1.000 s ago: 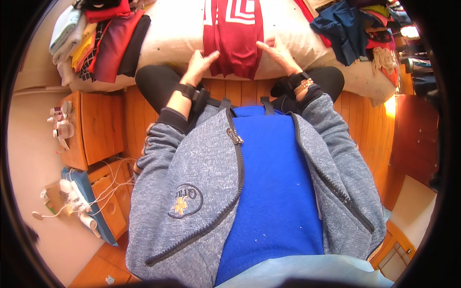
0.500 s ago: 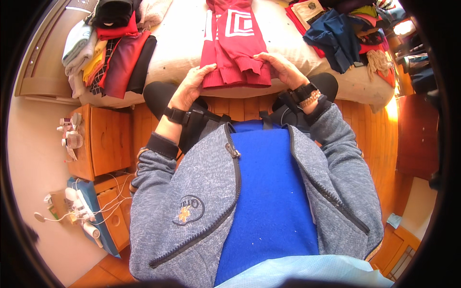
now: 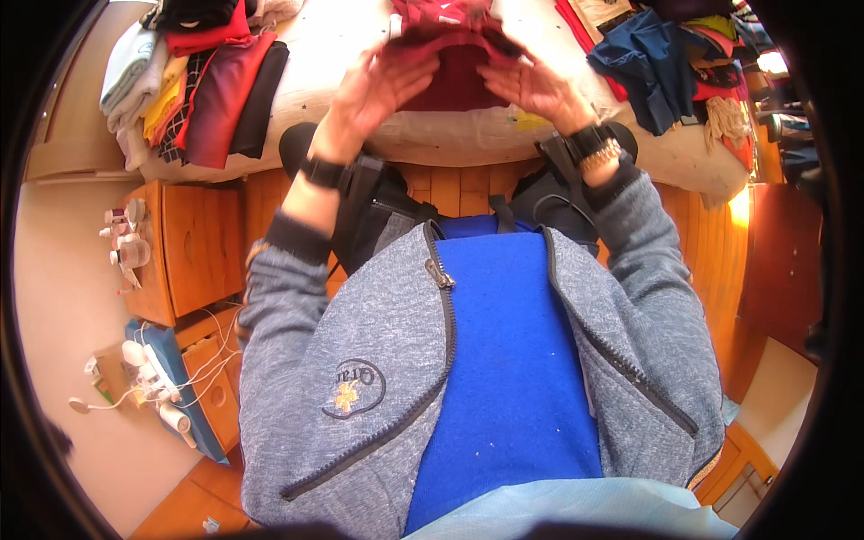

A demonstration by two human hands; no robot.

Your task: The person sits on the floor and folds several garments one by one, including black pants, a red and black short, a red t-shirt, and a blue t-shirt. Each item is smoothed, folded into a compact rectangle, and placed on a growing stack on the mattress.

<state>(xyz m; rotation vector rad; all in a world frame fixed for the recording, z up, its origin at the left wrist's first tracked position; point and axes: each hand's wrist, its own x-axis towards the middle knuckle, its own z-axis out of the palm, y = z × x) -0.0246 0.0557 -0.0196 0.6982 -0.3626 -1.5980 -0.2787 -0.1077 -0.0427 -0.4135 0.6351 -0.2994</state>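
A red sweatshirt [image 3: 459, 83] with a white print lies on the bed in front of me, its ribbed hem raised and tipped away from me. At its left side my left hand [image 3: 378, 95] grips the hem, with fingers stretched against the cloth and the thumb on the far side. My right hand [image 3: 533, 88] has hold of the right side in the same way, its fingertips lying against the dark red underside. Part of the upper sweatshirt is cut off by the top of the picture, and motion slightly blurs both hands.
Folded clothes [image 3: 211, 99] are stacked on the bed at left. On the right lies a looser pile with a dark blue garment [image 3: 641, 67]. A wooden nightstand [image 3: 205, 243] holds small bottles; white cables and a power strip [image 3: 148, 369] are below it.
Both my hands have moved up and away from me, lifting the sweatshirt's hem off the bed and turning it over, so its darker underside now shows.
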